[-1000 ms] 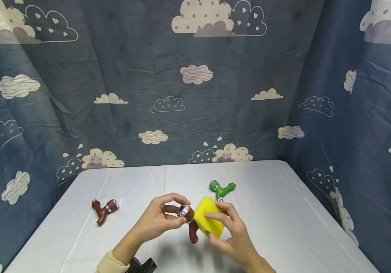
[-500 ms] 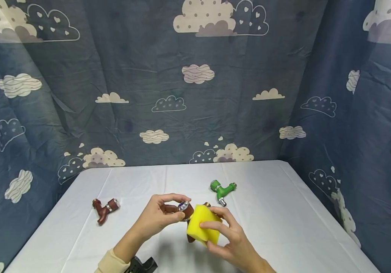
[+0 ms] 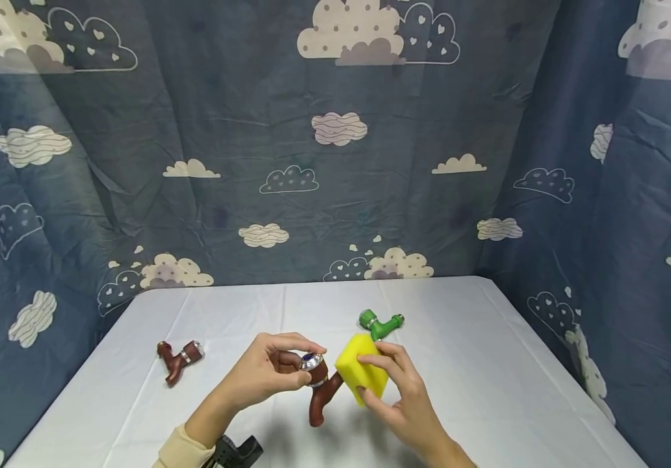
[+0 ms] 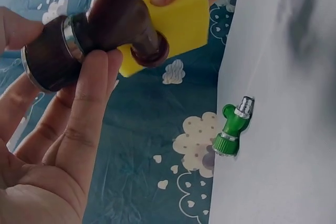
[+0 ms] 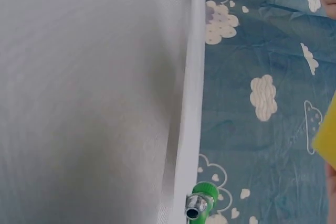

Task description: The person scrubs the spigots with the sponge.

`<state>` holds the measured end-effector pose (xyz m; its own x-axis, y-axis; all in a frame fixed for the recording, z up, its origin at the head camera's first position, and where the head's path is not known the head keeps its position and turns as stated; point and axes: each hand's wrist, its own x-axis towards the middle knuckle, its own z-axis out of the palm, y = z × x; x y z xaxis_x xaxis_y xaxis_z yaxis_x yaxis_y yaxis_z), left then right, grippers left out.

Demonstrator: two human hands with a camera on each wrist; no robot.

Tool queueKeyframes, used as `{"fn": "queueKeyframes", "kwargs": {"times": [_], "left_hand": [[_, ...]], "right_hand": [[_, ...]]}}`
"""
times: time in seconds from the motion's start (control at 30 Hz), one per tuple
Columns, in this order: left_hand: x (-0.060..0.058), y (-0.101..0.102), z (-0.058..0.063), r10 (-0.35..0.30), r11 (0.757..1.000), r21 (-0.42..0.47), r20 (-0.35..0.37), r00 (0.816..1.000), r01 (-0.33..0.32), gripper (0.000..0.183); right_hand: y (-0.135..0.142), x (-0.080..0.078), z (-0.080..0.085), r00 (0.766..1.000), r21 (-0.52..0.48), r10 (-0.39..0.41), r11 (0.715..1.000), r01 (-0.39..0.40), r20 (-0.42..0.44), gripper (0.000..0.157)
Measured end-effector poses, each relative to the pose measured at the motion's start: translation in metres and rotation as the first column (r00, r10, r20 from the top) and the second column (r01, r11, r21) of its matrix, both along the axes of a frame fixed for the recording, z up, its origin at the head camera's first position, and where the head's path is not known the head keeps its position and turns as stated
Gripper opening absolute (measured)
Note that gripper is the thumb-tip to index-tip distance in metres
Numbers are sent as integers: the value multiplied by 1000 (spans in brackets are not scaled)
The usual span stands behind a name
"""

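My left hand [image 3: 265, 370] grips a dark brown water tap [image 3: 322, 396] by its round knob, whose chrome cap has a blue dot. The tap is held above the table, spout hanging down. A yellow sponge [image 3: 357, 365] is pinched between the fingers and thumb of my right hand [image 3: 404, 398]. In the left wrist view the sponge [image 4: 184, 22] sits right behind the tap's body [image 4: 113, 11] and its threaded end; whether they touch I cannot tell. The right wrist view catches only a corner of the sponge [image 5: 326, 135].
A green tap [image 3: 379, 326] lies on the white table [image 3: 487, 377] beyond my right hand. Another brown tap [image 3: 177, 363] lies at the left. A patterned blue cloth [image 3: 224, 130] hangs behind and at the sides. Something black [image 3: 236, 452] is at my left wrist.
The sponge swung down across the tap's spout, then back up and right to the far end. The tap has tilted, and its spout shows fully now. The taps on the table stayed put.
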<state>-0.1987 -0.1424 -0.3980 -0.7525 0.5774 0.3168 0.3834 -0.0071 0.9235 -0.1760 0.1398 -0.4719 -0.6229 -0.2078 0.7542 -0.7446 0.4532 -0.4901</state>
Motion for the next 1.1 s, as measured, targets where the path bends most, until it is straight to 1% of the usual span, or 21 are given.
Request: {"fn": "queueKeyframes", "kwargs": {"times": [0.07, 0.1, 0.13, 0.17, 0.2, 0.23, 0.3, 0.33, 0.4, 0.43, 0.5, 0.6, 0.63, 0.67, 0.7, 0.73, 0.77, 0.83, 0.93, 1.0, 1.1], "left_hand": [[-1, -1, 0, -22, 1000, 17, -16, 1000, 23, 37], [-2, -2, 0, -42, 998, 34, -12, 999, 43, 37], [-3, -3, -1, -67, 996, 58, 2, 998, 67, 36], [-3, -4, -1, -97, 992, 89, 15, 995, 95, 36], [-4, -5, -2, -129, 985, 122, 26, 991, 125, 36], [-4, -5, -2, -158, 976, 154, 37, 987, 151, 35], [-6, -6, -4, -212, 956, 219, 62, 975, 194, 33], [-6, -5, -6, -233, 945, 250, 67, 970, 210, 33], [-7, -3, -10, -255, 928, 298, 73, 964, 223, 33], [-7, -2, -12, -262, 920, 321, 79, 962, 224, 33], [-7, 1, -17, -280, 901, 369, 89, 956, 229, 33], [-7, 7, -25, -296, 875, 427, 101, 950, 228, 35], [-6, 10, -27, -296, 870, 441, 109, 949, 221, 35], [-6, 13, -28, -295, 866, 450, 110, 949, 217, 36], [-6, 15, -30, -291, 864, 458, 110, 950, 212, 37], [-5, 18, -31, -282, 863, 464, 113, 953, 200, 38], [-5, 21, -31, -269, 864, 468, 118, 956, 185, 39], [-3, 26, -32, -233, 871, 468, 127, 964, 148, 40], [0, 31, -34, -174, 883, 460, 128, 976, 97, 41], [2, 34, -35, -144, 892, 445, 106, 984, 83, 42], [2, 36, -39, -102, 905, 420, 61, 993, 68, 42]], "right_hand": [[0, -1, 1, 995, -33, 63, 998, -60, 79, 51], [0, 0, 2, 982, -72, 117, 992, -108, 146, 48], [1, 0, 4, 957, -128, 188, 978, -163, 220, 45], [2, 0, 5, 918, -196, 266, 957, -215, 294, 42], [3, 1, 7, 865, -274, 348, 926, -258, 362, 39], [4, 1, 9, 800, -358, 425, 890, -283, 424, 37], [6, 2, 13, 666, -504, 545, 816, -282, 510, 36], [8, 2, 15, 605, -565, 597, 778, -275, 527, 36], [11, 3, 19, 494, -667, 687, 701, -254, 533, 36], [12, 3, 20, 442, -713, 729, 658, -241, 523, 36], [15, 2, 20, 340, -803, 815, 554, -219, 470, 37], [19, 2, 17, 192, -919, 931, 346, -188, 311, 39], [20, 2, 16, 148, -946, 958, 272, -178, 247, 40], [21, 2, 14, 111, -964, 976, 203, -169, 186, 41], [21, 1, 13, 81, -976, 988, 143, -162, 131, 42], [21, 0, 11, 55, -984, 995, 90, -154, 82, 43], [21, 0, 10, 40, -987, 998, 56, -153, 50, 45], [21, -2, 8, 21, -988, 1000, 10, -157, 6, 47], [19, -4, 6, 19, -990, 1000, -5, -141, -8, 47], [18, -5, 6, 7, -992, 1000, -11, -129, -12, 48], [15, -4, 6, -6, -993, 1000, 0, -121, 0, 48]]}}
